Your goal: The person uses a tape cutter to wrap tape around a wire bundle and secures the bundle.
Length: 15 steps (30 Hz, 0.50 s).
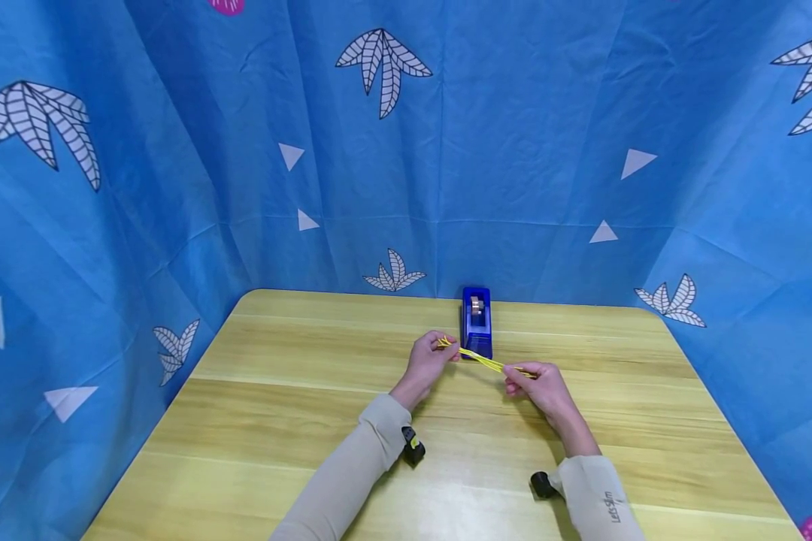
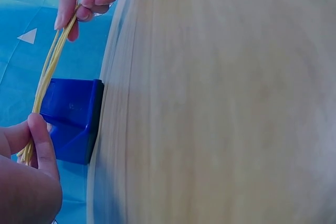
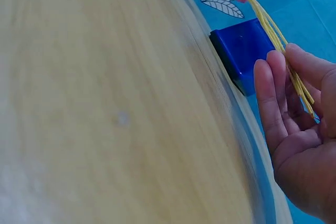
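Note:
A bundle of thin yellow strands is stretched between both hands, slanting down to the right above the table. My left hand pinches its left end between thumb and fingers. At the other end, my right hand pinches the strands with thumb and fingertips. In the right wrist view the loose tips of the yellow strands stick out past the right thumb. Just behind the bundle stands a blue tape dispenser with a roll of tape in it; neither hand grips it.
The wood-grain table has rounded far corners. A blue patterned curtain hangs close along its back and sides. The tape dispenser sits near the table's far edge.

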Each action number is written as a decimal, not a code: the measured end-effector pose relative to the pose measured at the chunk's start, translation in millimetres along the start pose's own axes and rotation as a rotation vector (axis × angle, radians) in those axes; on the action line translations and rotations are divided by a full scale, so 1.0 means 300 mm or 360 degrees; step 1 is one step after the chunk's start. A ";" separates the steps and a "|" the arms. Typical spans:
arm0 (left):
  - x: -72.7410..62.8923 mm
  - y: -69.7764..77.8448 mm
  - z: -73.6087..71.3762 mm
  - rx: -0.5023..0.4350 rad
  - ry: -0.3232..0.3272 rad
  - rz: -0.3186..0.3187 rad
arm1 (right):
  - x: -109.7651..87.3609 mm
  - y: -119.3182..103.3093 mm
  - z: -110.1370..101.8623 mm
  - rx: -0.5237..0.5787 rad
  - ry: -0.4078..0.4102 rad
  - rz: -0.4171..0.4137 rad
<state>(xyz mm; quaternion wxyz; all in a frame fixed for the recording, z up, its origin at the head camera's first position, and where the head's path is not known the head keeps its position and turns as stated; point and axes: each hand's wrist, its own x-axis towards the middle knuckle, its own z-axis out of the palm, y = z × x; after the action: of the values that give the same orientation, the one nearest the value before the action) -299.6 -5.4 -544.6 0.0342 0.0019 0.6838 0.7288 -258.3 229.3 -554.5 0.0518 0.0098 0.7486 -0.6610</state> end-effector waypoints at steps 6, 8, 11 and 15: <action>0.001 0.001 -0.001 -0.0031 -0.0018 0.0013 | 0.001 -0.006 0.001 0.0085 0.0012 0.0075; 0.003 0.000 0.000 -0.0035 -0.0025 0.0019 | 0.003 -0.008 0.002 0.0126 0.0026 0.0102; 0.004 -0.001 0.001 -0.0043 -0.0030 0.0019 | 0.004 -0.010 0.002 0.0153 0.0026 0.0138; 0.004 0.002 0.002 -0.0039 -0.0035 0.0015 | 0.002 -0.014 0.003 0.0157 0.0000 0.0177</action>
<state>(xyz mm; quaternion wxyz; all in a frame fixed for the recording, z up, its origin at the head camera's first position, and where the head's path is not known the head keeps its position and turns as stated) -300.8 -4.9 -544.0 0.0383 0.0129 0.6743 0.7373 -259.2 227.8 -550.4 0.0878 0.0540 0.7134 -0.6932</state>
